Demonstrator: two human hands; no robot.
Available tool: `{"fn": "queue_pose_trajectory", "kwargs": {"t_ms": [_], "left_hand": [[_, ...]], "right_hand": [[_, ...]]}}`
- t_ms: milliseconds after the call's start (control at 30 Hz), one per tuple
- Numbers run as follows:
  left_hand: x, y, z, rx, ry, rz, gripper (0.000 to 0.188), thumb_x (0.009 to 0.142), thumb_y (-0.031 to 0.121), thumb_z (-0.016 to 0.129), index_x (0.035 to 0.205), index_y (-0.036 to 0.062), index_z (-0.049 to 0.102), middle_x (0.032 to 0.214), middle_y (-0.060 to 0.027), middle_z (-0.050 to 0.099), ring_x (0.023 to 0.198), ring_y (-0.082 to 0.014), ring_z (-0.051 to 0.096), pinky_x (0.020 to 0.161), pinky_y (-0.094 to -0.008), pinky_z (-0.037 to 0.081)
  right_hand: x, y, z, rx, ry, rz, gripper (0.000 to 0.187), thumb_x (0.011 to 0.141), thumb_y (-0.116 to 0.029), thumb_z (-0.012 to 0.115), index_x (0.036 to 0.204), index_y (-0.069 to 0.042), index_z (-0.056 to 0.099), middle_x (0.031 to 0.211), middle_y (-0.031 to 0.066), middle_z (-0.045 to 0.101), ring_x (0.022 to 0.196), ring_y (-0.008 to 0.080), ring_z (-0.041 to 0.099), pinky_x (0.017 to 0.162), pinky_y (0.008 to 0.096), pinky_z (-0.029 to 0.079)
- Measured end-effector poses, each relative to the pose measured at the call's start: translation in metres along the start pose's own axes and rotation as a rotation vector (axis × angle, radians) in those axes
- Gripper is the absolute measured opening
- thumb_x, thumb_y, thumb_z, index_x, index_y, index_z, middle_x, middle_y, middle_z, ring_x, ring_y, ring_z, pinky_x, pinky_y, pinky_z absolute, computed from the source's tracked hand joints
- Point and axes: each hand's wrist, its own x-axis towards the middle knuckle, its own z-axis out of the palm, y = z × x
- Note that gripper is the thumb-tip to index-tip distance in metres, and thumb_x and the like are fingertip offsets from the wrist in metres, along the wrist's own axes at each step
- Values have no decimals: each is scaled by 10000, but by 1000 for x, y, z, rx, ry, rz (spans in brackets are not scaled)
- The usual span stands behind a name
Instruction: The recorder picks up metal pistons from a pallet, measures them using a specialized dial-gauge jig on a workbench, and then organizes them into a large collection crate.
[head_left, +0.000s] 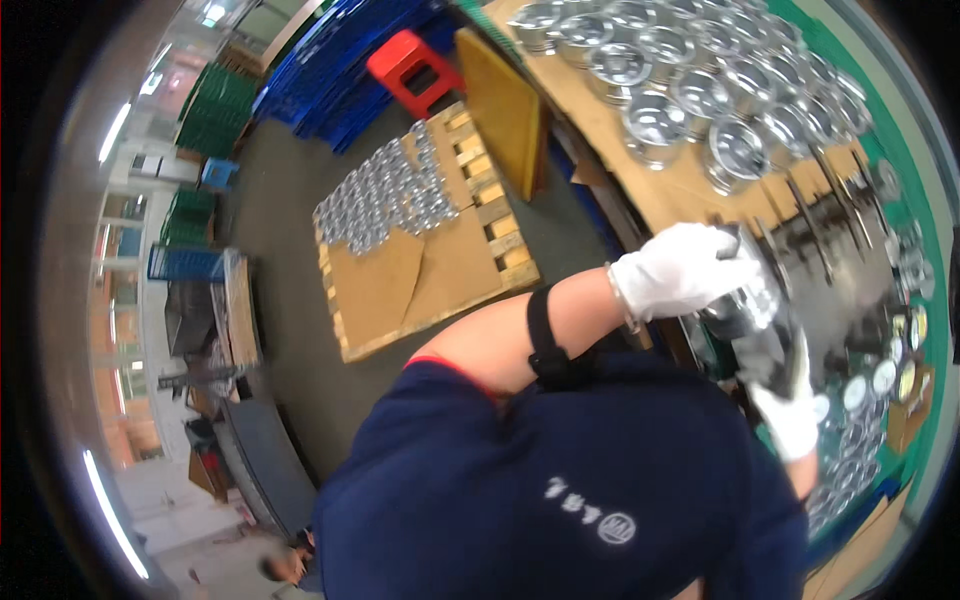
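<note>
A shiny round metal cup-shaped part (742, 308) is in my left hand (685, 270), which wears a white glove and curls its fingers over the part's upper rim. Just below it, my white-gloved right hand (788, 415) reaches up close to the part's lower side. One of its fingers points upward; the others are smeared by motion, so their grip does not show. A blurred greyish patch lies between the right hand and the part. Beside both hands is a grey metal work surface (850, 275) with several upright metal rods (808, 230).
Many metal cups (655, 120) crowd a cardboard-covered table at upper right; smaller metal pieces (855, 440) stand beyond my right hand. Behind on the floor are a wooden pallet (500, 240) with cardboard and metal parts, a red stool (415, 75), a yellow board (500, 110) and blue pallets (345, 75).
</note>
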Motion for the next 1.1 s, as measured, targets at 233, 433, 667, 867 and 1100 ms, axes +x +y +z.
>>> {"fn": "queue_pose_trajectory", "kwargs": {"t_ms": [233,433,667,867,1100], "left_hand": [[16,39,15,-333,-435,-95,245,925,234,641,1018,8,661,959,-170,678,885,-314,648,800,-386,516],[36,20,16,177,-540,82,215,891,169,648,1030,6,669,986,-182,686,929,-316,672,809,-370,529],[83,9,70,285,-429,450,727,740,196,780,1373,45,455,1182,-185,589,1035,-361,598,892,-422,496],[94,-8,99,340,-383,585,841,679,224,802,1411,78,416,1236,-170,537,1072,-374,555,907,-445,471],[107,-16,118,219,-345,558,860,678,299,870,1375,21,449,1292,-227,526,1163,-408,546,986,-451,464]], "right_hand": [[10,-21,-3,-642,74,-297,1035,642,-155,860,1490,1,288,1373,193,529,1250,305,536,1072,415,405],[-19,-43,-7,-1048,403,-273,1094,572,-271,876,1485,-26,324,1272,255,508,1146,418,546,991,441,459],[-5,-20,-6,-1319,588,-34,935,677,-410,799,1466,-128,385,1254,240,526,959,399,640,827,452,533],[-19,-1,1,-1045,716,-182,891,775,-261,738,1483,36,284,1290,281,532,984,362,668,896,426,535],[-27,4,13,152,622,406,773,926,-101,621,1518,33,142,1024,156,656,615,170,663,561,291,606]]}}
